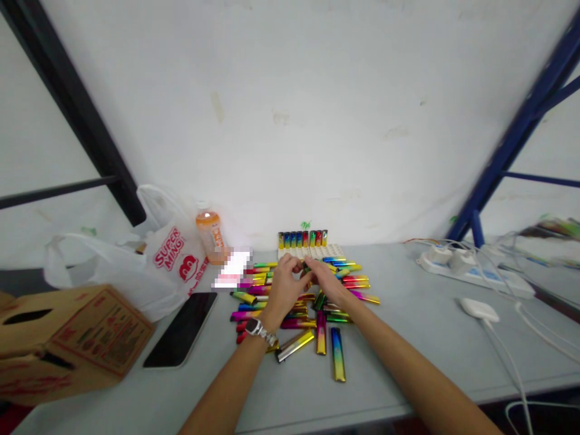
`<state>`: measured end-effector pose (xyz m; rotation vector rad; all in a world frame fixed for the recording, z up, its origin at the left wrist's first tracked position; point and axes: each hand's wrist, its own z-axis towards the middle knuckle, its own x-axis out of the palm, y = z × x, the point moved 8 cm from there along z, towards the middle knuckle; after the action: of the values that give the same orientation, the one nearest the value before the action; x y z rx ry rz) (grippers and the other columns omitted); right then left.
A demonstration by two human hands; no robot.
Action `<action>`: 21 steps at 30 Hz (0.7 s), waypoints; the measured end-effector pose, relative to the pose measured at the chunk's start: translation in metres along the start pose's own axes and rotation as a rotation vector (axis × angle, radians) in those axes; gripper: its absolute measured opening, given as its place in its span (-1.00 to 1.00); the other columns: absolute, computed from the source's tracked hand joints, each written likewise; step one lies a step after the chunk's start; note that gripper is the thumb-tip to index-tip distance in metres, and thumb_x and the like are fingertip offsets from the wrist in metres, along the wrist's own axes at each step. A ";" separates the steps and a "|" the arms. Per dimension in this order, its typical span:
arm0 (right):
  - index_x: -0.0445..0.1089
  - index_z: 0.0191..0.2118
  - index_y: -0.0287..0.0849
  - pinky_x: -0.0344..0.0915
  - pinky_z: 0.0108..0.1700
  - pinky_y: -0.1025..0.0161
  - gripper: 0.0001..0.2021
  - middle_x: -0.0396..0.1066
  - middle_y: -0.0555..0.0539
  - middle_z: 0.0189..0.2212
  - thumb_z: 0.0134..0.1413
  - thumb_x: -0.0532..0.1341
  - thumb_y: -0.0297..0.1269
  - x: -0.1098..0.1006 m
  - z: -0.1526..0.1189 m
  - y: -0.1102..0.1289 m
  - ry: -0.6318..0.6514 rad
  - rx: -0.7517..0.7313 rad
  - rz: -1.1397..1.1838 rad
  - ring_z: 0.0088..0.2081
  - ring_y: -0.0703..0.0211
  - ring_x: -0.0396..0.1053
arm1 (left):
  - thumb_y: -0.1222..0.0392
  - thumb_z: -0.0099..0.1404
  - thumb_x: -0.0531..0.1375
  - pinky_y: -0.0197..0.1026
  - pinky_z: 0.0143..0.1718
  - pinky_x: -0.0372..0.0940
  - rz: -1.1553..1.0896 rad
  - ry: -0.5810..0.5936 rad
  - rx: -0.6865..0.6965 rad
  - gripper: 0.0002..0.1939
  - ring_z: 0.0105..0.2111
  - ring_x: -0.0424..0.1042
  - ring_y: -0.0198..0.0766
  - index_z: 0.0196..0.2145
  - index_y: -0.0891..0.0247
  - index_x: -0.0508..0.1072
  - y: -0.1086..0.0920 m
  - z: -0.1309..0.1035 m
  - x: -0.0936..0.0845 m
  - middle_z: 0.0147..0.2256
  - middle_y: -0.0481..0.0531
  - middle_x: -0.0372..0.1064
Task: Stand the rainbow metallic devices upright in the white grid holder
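My left hand (287, 283) and my right hand (323, 280) meet over the middle of the pile. Their fingers are closed around a small dark piece that looks like a lighter, mostly hidden by the fingers. Shiny lighters in several colours lie flat around and beneath both hands. Nearest me are a blue-and-yellow lighter (338, 355), a magenta-and-gold lighter (321, 333) and a silver-and-gold lighter (295, 345). Just beyond my fingers, a white tray with holes (336, 249) holds a row of upright lighters (299, 240) along its back. A watch is on my left wrist.
To the left are a cardboard box (102, 338), a white plastic bag (158, 266), a dark phone (182, 331) and an orange drink bottle (210, 232). A power strip (475, 272) and a white charger (479, 309) with cables lie at right. The wall rises behind.
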<state>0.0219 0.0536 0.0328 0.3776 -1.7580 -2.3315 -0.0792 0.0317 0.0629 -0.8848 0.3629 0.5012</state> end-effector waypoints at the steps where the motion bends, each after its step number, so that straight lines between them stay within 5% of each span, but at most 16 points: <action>1: 0.36 -0.39 -0.17 0.25 -0.45 0.28 -0.48 0.33 0.01 -0.49 0.13 0.08 0.26 0.001 -0.002 -0.003 -0.015 0.023 0.021 -0.52 0.24 0.24 | 0.18 0.21 0.25 -0.23 -0.31 0.20 0.010 0.000 0.005 -0.79 -0.37 0.24 -0.29 -0.48 0.23 0.29 -0.001 -0.001 -0.001 -0.41 -0.06 0.19; 3: 0.30 -0.44 -0.15 0.16 -0.55 0.30 -0.48 0.22 0.06 -0.58 0.09 0.10 0.28 -0.004 -0.004 -0.009 -0.083 0.059 0.017 -0.60 0.28 0.15 | 0.16 0.15 0.30 -0.22 -0.29 0.22 0.018 0.012 0.011 -0.80 -0.33 0.27 -0.28 -0.32 0.22 0.36 0.001 -0.003 -0.003 -0.33 -0.05 0.24; 6: 0.18 -0.54 -0.12 0.03 -0.58 0.31 -0.47 0.06 0.12 -0.68 0.09 0.11 0.29 -0.020 -0.009 -0.015 -0.229 0.052 -0.080 -0.63 0.30 0.03 | 0.04 0.14 0.33 -0.21 -0.28 0.26 -0.005 0.040 -0.015 -0.56 -0.32 0.30 -0.29 -0.08 0.21 0.32 0.014 -0.006 -0.005 -0.28 -0.04 0.29; 12: 0.14 -0.60 -0.12 -0.01 -0.47 0.28 -0.55 0.08 0.08 -0.66 0.18 0.08 0.07 -0.035 -0.018 -0.007 -0.375 -0.056 -0.279 -0.54 0.25 0.05 | 0.02 0.32 0.17 -0.19 -0.29 0.27 0.040 0.148 -0.004 -0.78 -0.41 0.30 -0.31 -0.30 0.24 0.41 0.033 -0.008 0.003 -0.29 0.00 0.36; 21: 0.12 -0.57 -0.11 -0.01 -0.43 0.28 -0.69 0.07 0.10 -0.62 0.14 0.09 -0.14 -0.042 -0.020 -0.003 -0.418 -0.139 -0.247 -0.51 0.24 0.07 | 0.06 0.35 0.13 -0.19 -0.28 0.25 0.111 0.245 0.061 -0.78 -0.39 0.32 -0.28 -0.37 0.24 0.43 0.021 -0.014 0.019 -0.37 -0.02 0.35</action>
<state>0.0678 0.0488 0.0281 0.0892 -1.7848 -2.8597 -0.0765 0.0362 0.0321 -0.8719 0.6504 0.4818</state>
